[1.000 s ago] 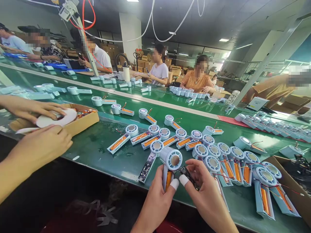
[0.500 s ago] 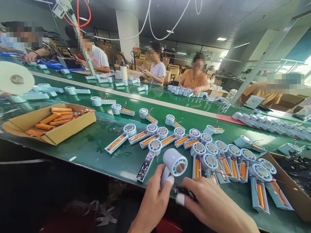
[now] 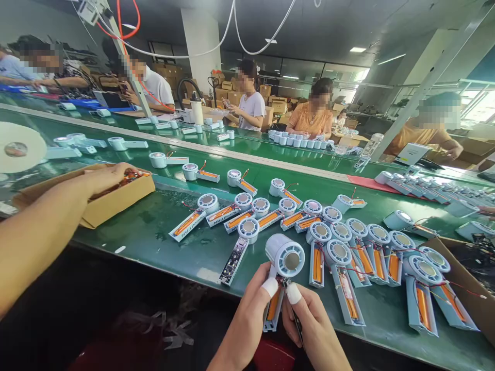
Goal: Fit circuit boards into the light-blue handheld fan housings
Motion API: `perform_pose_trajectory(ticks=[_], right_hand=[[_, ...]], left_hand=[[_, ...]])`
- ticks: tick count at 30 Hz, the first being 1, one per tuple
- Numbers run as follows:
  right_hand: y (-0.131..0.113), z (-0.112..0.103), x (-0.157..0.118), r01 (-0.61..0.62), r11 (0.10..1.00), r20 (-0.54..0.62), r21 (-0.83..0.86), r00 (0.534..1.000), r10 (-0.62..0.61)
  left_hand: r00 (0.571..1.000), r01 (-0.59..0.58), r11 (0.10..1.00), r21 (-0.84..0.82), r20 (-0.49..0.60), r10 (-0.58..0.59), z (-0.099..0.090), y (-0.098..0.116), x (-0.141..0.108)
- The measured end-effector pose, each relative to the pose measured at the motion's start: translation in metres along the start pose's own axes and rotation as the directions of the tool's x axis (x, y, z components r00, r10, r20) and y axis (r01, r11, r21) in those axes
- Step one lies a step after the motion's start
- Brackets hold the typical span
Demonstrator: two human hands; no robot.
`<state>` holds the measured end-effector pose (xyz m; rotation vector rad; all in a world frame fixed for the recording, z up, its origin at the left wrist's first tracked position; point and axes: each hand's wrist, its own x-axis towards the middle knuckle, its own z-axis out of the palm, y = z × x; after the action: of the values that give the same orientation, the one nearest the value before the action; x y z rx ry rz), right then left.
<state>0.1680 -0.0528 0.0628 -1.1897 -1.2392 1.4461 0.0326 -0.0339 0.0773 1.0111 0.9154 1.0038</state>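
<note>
My left hand (image 3: 245,317) is closed around the handle of a pale blue handheld fan (image 3: 285,256), whose round head points up. An orange battery (image 3: 274,306) shows inside the open handle. My right hand (image 3: 315,324) pinches a narrow dark circuit board (image 3: 297,323) against the handle, just below the fan head. Both thumbs wear white finger covers. Past the fan lies another fan (image 3: 248,230) with a circuit board (image 3: 234,262) seated in its handle. To the right are several fans (image 3: 339,252) with orange batteries in their handles.
Another person's arm (image 3: 46,221) reaches from the left into a cardboard box (image 3: 119,203) of orange batteries. A box (image 3: 454,270) of dark parts stands at right. More fans (image 3: 234,178) line the green bench (image 3: 162,257). People sit across it.
Another person's arm has come in from the left to the battery box. My right hand has brought the circuit board up to the handle, and the open side with the battery now shows.
</note>
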Motion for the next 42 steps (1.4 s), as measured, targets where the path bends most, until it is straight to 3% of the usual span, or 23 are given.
perform_pose_trajectory(ticks=[6,9,12,14,17,22,26,30,36,42], right_hand=[[-0.008,0.000,-0.001,-0.091,0.993,-0.060,0.069,0.994,0.095],[-0.003,0.000,-0.002,-0.039,0.999,-0.073,0.035,0.996,0.042],[0.004,0.003,-0.007,0.015,0.999,-0.169,0.051,0.986,-0.006],[0.010,0.007,-0.013,0.067,0.996,-0.263,0.054,0.964,-0.050],[0.021,0.012,-0.019,0.143,0.987,-0.353,-0.073,0.922,-0.159],[0.039,0.010,-0.022,0.194,0.966,-0.425,-0.171,0.870,-0.250],[0.045,0.005,-0.022,0.191,0.962,-0.464,-0.196,0.846,-0.263],[0.047,0.000,-0.026,0.252,0.876,-0.434,-0.410,0.791,-0.431],[0.048,-0.004,-0.024,0.362,0.631,-0.302,-0.686,0.646,-0.701],[0.046,-0.011,-0.020,0.421,0.526,-0.186,-0.739,0.624,-0.759]], left_hand=[[0.997,-0.011,0.989,0.151,-0.071,0.022,0.007,-0.003,0.001],[0.986,-0.011,0.976,0.217,-0.161,0.047,0.009,-0.009,0.001],[0.962,0.007,0.967,0.255,-0.267,0.063,0.009,-0.017,0.000],[0.946,0.021,0.966,0.259,-0.318,0.065,0.008,-0.021,0.000],[0.934,0.028,0.964,0.266,-0.350,0.069,0.008,-0.023,0.002],[0.965,-0.001,0.953,0.303,-0.248,0.080,0.013,-0.009,0.006],[0.988,0.014,0.986,0.169,-0.151,0.012,0.017,0.003,0.004],[0.987,0.013,0.998,0.059,-0.160,-0.004,0.018,-0.002,0.005],[0.993,-0.001,0.999,0.047,-0.118,0.007,0.020,-0.012,0.012],[0.986,0.088,0.989,-0.120,-0.133,-0.103,0.018,-0.013,0.010]])
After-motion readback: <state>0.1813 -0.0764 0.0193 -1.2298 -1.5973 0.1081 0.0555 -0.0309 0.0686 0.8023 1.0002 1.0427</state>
